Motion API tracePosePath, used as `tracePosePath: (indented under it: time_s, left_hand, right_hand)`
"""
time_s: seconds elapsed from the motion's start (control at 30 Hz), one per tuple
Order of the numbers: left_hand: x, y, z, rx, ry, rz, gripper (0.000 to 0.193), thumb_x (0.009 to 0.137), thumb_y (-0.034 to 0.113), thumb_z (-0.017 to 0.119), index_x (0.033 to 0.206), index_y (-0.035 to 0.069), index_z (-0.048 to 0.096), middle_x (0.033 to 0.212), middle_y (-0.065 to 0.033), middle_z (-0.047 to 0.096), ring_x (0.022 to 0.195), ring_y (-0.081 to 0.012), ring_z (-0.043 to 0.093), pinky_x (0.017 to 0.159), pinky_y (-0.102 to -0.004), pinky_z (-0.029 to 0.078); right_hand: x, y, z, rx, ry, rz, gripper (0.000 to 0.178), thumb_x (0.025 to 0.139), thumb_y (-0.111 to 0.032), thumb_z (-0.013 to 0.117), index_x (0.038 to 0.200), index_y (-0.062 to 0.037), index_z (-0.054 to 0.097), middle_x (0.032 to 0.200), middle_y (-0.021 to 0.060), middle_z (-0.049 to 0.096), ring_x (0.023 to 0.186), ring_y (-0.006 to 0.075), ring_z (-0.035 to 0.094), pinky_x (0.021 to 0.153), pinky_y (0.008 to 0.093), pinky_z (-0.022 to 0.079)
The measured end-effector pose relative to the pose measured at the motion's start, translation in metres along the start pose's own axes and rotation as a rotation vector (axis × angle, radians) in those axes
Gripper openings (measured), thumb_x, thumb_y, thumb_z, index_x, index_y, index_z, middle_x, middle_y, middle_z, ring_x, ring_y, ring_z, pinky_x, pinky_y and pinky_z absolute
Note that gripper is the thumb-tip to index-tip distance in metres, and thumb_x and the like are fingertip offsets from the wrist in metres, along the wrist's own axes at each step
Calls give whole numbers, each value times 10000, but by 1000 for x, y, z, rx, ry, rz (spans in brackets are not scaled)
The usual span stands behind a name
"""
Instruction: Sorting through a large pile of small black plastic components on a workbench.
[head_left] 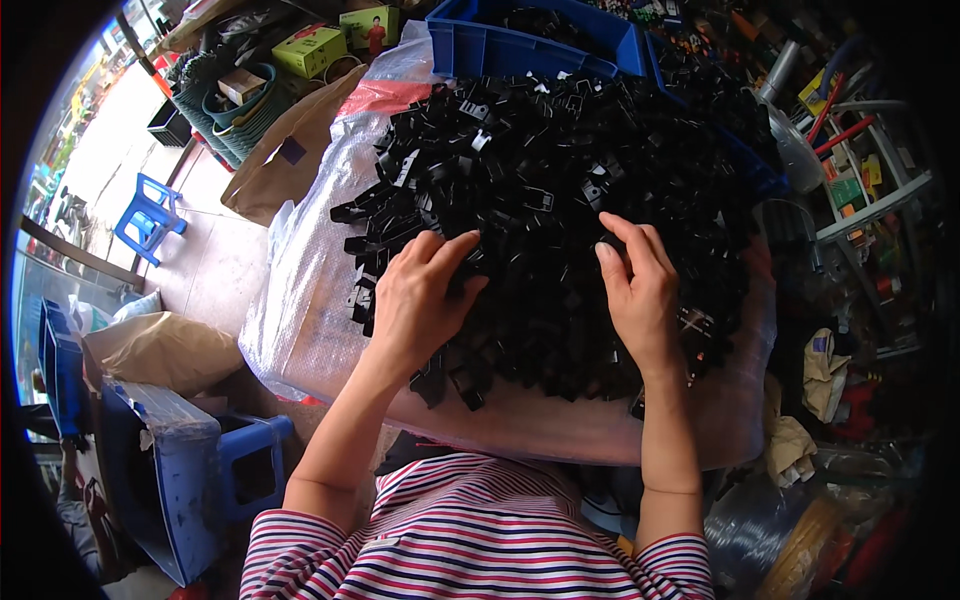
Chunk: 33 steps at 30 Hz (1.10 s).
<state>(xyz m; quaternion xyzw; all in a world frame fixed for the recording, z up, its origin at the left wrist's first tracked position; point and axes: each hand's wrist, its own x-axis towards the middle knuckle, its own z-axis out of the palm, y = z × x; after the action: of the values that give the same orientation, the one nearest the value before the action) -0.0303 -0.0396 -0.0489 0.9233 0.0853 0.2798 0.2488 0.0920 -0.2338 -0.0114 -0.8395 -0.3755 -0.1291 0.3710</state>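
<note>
Crinkly clear plastic sheet (300,330) bears angular black clips (560,190); both hands (425,300) (640,295) spread flat on them.

A cluttered small workshop or parts store. A heap of black plastic parts (560,220) fills the centre, with blue crates (540,45) above. Cardboard boxes (310,48) sit upper left and tools and hardware (840,130) at right.

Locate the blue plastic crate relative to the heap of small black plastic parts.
In the head view, the blue plastic crate sits at top centre, directly behind the heap of small black plastic parts, far from both hands.
</note>
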Motion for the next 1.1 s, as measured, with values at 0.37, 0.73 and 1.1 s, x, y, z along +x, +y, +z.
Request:
tracePosePath:
  time_s: [0.37,0.73,1.1]
  left_hand:
    - [-14,11,-13,-902,-242,-125,425,660,4,712,1078,19,636,1018,-49,658,809,-109,545,751,-253,438]
    - [-36,19,2,-1228,-144,-346,356,780,-23,682,1123,37,608,1058,-48,646,944,-96,584,852,-244,465]
    - [-42,19,8,-1246,-14,-446,400,731,92,765,1083,-1,598,1064,-93,640,982,-161,595,887,-274,453]
  right_hand:
    - [-61,-39,7,860,170,151,343,842,-17,655,1161,30,537,1152,116,522,985,144,558,782,219,487]
    - [-60,-47,30,462,9,-16,301,771,-69,736,1047,-18,629,969,71,571,839,119,545,668,198,429]
    - [-58,-48,38,382,59,-75,341,703,-5,751,1015,-42,620,938,97,594,839,235,597,712,304,498]
